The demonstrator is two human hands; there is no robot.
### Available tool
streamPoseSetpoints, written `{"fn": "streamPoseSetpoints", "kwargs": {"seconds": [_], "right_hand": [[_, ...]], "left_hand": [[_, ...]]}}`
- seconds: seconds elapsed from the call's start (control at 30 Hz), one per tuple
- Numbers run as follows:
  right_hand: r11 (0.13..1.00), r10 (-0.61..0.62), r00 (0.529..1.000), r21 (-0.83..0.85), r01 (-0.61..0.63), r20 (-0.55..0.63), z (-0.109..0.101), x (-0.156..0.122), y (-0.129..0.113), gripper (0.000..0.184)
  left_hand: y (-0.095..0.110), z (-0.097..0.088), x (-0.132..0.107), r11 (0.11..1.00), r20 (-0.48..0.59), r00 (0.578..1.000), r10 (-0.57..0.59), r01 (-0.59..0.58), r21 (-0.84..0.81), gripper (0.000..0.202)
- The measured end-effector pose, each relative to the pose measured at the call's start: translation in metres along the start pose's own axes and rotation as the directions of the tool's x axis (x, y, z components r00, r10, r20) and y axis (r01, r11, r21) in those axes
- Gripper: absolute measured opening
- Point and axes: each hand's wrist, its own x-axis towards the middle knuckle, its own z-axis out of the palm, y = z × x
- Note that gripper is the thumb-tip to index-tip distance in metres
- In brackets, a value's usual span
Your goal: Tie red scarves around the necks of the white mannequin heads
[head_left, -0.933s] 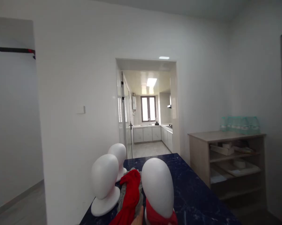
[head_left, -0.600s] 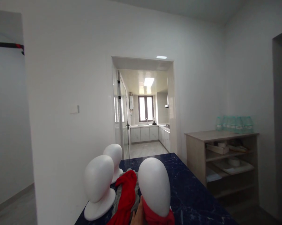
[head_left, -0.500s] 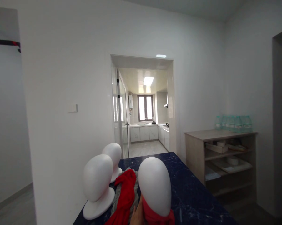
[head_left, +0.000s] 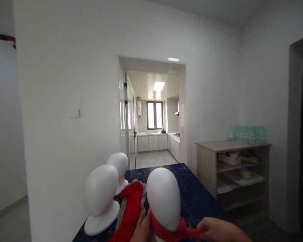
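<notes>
Head view: two hands were seen at the bottom edge, working at a white foam mannequin head [head_left: 163, 196] on a dark blue marbled desk [head_left: 199, 198].
Red band: a red fabric band [head_left: 166, 232] was wrapped round the neck of the nearest mannequin head, its tail drawn out to the right.
Right hand [head_left: 218, 230]: closed, with the tail of the band pinched between its fingers.
Left hand [head_left: 142, 230]: laid against the left side of the neck, touching the band; whether it was gripping could not be told.
Handling: the band was judged soft, light and stretchy, best held by its free end; the foam head was judged light and easily tipped.
Nearby: a loose red and grey cloth heap [head_left: 131, 205] lay just left, beside two bare white mannequin heads [head_left: 101, 195].
Background: a wooden shelf unit [head_left: 232, 168] stood well apart.
</notes>
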Motion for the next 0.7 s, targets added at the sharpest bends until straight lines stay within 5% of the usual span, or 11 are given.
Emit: {"fn": "streamPoseSetpoints", "kwargs": {"seconds": [0.1, 0.2, 0.4, 0.5, 0.6, 0.7], "right_hand": [[0.931, -0.043, 0.97, -0.342, 0.125, 0.238, -0.018, 0.033, 0.0, 0.021], [0.776, -0.095, 0.99, -0.615, 0.137, 0.101, -0.004, 0.07, -0.002, 0.024], [0.658, -0.286, 0.957, -0.736, 0.161, -0.046, 0.059, 0.096, 0.003, 0.048], [0.752, -0.278, 0.96, -0.615, 0.236, 0.029, 0.073, 0.086, 0.015, 0.074], [0.885, -0.39, 0.902, -0.192, 0.423, 0.187, 0.086, 0.076, 0.019, 0.1], [0.846, -0.532, 0.833, 0.124, 0.518, 0.152, 0.107, 0.077, 0.013, 0.1]], "left_hand": [[-0.006, 0.004, 0.002, 1.0, -0.005, 1.0, 0.001, -0.001, 0.023, 0.134], [-0.019, 0.014, 0.004, 0.995, -0.029, 0.998, 0.059, -0.057, 0.081, 0.126], [-0.041, 0.031, 0.008, 0.97, -0.07, 0.986, 0.15, -0.133, 0.204, 0.108], [-0.049, 0.036, 0.01, 0.962, -0.067, 0.987, 0.145, -0.125, 0.241, 0.089], [-0.052, 0.036, 0.007, 0.941, -0.106, 0.976, 0.192, -0.153, 0.302, 0.081], [-0.05, 0.03, 0.003, 0.911, -0.181, 0.935, 0.305, -0.231, 0.343, 0.079]]}}
